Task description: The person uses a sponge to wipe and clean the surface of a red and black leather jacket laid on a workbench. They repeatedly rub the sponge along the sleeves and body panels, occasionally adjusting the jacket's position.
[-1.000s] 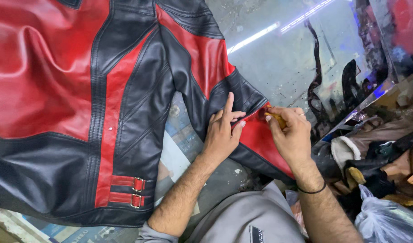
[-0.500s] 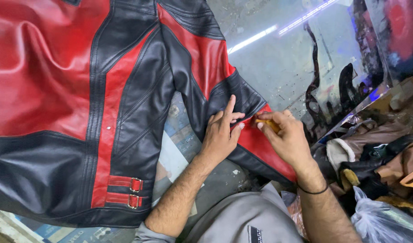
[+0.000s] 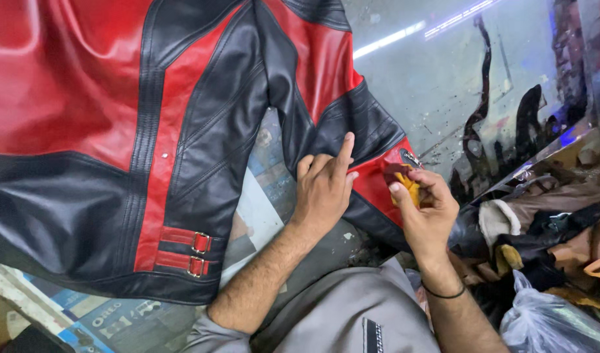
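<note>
A red and black leather jacket [image 3: 117, 131] lies spread flat across the work surface, its sleeve reaching toward me. My left hand [image 3: 323, 186] presses down on the sleeve near the cuff, index finger stretched along the black panel. My right hand [image 3: 424, 209] is closed around a small yellow cloth [image 3: 408, 186] and holds it against the red cuff panel beside a metal zipper pull [image 3: 411, 158]. A black band sits on my right wrist.
Two red straps with metal buckles [image 3: 196, 253] sit at the jacket's hem. Printed paper sheets [image 3: 97, 314] lie under the jacket. A pile of leather pieces and a plastic bag [image 3: 548, 320] crowd the right side. A glossy grey table surface [image 3: 430, 85] lies beyond the sleeve.
My right hand has shifted slightly along the red cuff with the yellow cloth. My left hand stays pressed on the sleeve in nearly the same spot.
</note>
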